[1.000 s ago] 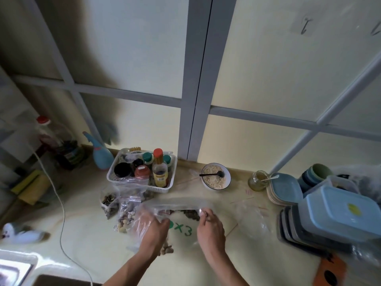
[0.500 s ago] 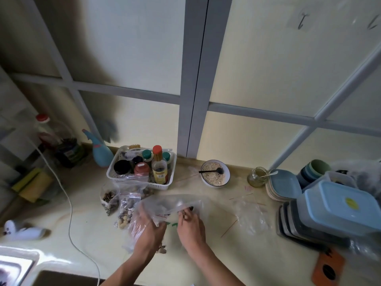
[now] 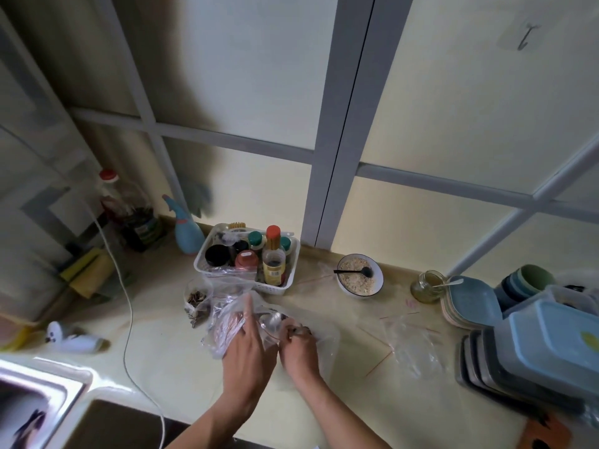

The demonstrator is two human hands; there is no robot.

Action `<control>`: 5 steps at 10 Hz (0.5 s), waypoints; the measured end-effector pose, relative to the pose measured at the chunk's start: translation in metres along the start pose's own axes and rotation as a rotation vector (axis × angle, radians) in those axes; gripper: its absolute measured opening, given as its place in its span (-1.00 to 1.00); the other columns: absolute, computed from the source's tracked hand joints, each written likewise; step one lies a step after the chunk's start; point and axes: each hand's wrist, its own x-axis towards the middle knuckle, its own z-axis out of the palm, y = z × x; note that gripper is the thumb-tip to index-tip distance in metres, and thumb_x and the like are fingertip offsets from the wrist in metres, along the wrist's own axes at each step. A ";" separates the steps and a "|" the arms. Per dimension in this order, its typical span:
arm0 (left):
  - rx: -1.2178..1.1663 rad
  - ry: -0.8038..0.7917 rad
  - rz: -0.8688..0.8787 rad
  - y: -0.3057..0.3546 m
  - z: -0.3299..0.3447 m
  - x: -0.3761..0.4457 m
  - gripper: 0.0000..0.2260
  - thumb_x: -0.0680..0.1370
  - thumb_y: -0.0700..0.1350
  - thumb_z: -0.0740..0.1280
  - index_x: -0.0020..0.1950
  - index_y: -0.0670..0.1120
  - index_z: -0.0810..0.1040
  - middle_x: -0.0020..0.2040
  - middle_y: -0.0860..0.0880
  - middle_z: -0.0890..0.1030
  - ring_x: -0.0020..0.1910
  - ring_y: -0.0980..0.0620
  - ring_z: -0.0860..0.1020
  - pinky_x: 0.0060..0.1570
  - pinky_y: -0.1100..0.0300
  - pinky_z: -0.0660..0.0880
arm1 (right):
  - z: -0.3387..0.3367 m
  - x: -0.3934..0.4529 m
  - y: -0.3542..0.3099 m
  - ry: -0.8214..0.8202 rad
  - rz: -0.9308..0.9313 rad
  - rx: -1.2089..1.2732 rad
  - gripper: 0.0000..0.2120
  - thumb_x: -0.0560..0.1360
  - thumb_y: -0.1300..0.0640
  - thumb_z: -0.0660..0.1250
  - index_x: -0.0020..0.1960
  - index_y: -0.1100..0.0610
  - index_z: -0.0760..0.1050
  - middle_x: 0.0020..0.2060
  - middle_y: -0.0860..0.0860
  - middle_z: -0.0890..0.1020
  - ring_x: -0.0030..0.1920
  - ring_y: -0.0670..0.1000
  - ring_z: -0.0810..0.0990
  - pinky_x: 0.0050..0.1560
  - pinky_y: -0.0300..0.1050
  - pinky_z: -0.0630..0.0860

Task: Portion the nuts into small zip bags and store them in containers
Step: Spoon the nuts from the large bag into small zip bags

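A large clear zip bag (image 3: 227, 322) lies crumpled on the yellow counter (image 3: 162, 361) in front of me. My left hand (image 3: 248, 346) holds its left part, with the forefinger pointing straight up over the plastic. Close beside it, my right hand (image 3: 298, 348) grips the bag's right part with curled fingers; dark nuts (image 3: 299, 326) show at those fingertips. A small bag of nuts (image 3: 196, 299) sits to the left of the bag. Blue-lidded containers (image 3: 551, 345) are stacked at the right.
Behind the bag stands a white basket (image 3: 285, 283) of bottles and jars. A bowl of oats (image 3: 359, 278) with a black spoon, a glass jar (image 3: 426, 286) and blue plates (image 3: 470, 303) follow to the right. Empty zip bags (image 3: 411, 345) lie right; a white cable (image 3: 128, 306) and sink (image 3: 35, 396) left.
My hands have drawn together, the right one moving left toward the left one. The bag, held stretched wide a second ago, is now bunched between them.
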 end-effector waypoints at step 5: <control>0.205 0.058 0.318 -0.005 0.003 -0.013 -0.15 0.35 0.07 0.46 0.57 -0.15 0.25 0.08 -0.15 0.61 0.10 -0.15 0.61 0.55 -0.15 -0.06 | -0.016 -0.006 -0.006 -0.187 0.702 0.847 -0.86 0.68 0.11 0.22 0.00 0.09 0.52 -0.11 0.03 0.63 -0.18 -0.03 0.62 -0.26 -0.21 0.58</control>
